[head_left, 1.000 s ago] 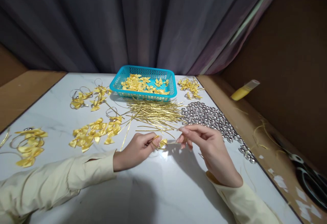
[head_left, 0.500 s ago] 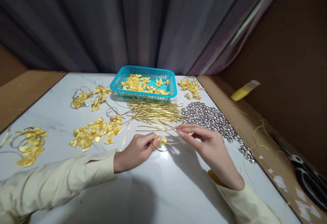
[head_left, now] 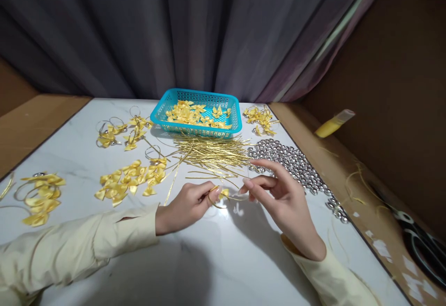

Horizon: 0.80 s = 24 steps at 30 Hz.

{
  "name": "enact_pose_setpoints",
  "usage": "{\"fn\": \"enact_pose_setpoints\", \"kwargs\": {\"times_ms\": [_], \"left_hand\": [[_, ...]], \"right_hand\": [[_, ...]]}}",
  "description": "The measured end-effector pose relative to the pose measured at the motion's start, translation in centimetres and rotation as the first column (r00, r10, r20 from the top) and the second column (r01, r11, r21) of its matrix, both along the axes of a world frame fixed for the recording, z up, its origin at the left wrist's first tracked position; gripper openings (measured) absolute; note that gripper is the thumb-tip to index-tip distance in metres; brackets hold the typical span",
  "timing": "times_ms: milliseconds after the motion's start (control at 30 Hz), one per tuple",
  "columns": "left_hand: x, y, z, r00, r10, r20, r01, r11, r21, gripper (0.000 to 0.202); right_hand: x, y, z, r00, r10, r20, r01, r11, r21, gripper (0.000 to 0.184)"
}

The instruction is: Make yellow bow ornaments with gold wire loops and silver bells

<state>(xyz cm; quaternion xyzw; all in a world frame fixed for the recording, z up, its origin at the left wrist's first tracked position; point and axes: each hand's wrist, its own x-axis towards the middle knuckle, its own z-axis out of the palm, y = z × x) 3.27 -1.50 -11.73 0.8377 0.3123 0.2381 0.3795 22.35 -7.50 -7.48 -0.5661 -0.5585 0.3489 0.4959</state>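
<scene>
My left hand (head_left: pixel 191 204) is closed in a pinch on a gold cord (head_left: pixel 219 207) bent into a loop. A yellow ribbon bow (head_left: pixel 224 193) sits on this cord, just past my left fingertips. The cord's free end stretches right, towards my right hand (head_left: pixel 278 192). That hand hovers over the table with the index finger raised and apart from the thumb; its other fingertips are close to the cord end. I see nothing held in it. Behind both hands lies a pile of straight gold cords (head_left: pixel 212 155).
A blue basket (head_left: pixel 195 130) of yellow bows stands at the back. Silver beads (head_left: pixel 285 159) spread at right. Loose bows (head_left: pixel 128 176) and looped bow pieces (head_left: pixel 42 199) lie at left, more looped pieces (head_left: pixel 261 117) at back right. Scissors (head_left: pixel 423 250) and a yellow tube (head_left: pixel 334 123) are far right.
My right index finger has lifted away from the thumb, and the right hand has shifted slightly. The left hand keeps its pinch, almost unmoved.
</scene>
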Motion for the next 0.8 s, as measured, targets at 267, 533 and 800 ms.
{"fn": "enact_pose_setpoints", "kwargs": {"times_ms": [267, 533, 800], "left_hand": [[0.16, 0.07, -0.06, 0.999, -0.014, 0.042, 0.012, 0.999, 0.051, 0.03], [0.31, -0.08, 0.05, 0.999, -0.009, 0.05, 0.003, 0.993, 0.119, 0.03], [0.22, -0.09, -0.32, 0.997, -0.028, 0.069, 0.017, 0.986, 0.163, 0.028]], "right_hand": [[0.03, -0.31, 0.29, 0.851, 0.222, 0.475, -0.256, 0.967, 0.006, 0.016], [-0.06, -0.68, -0.28, 0.754, 0.256, 0.605, -0.342, 0.939, 0.029, 0.023], [-0.21, -0.87, -0.13, 0.727, 0.249, 0.64, -0.36, 0.932, 0.047, 0.025]]}}
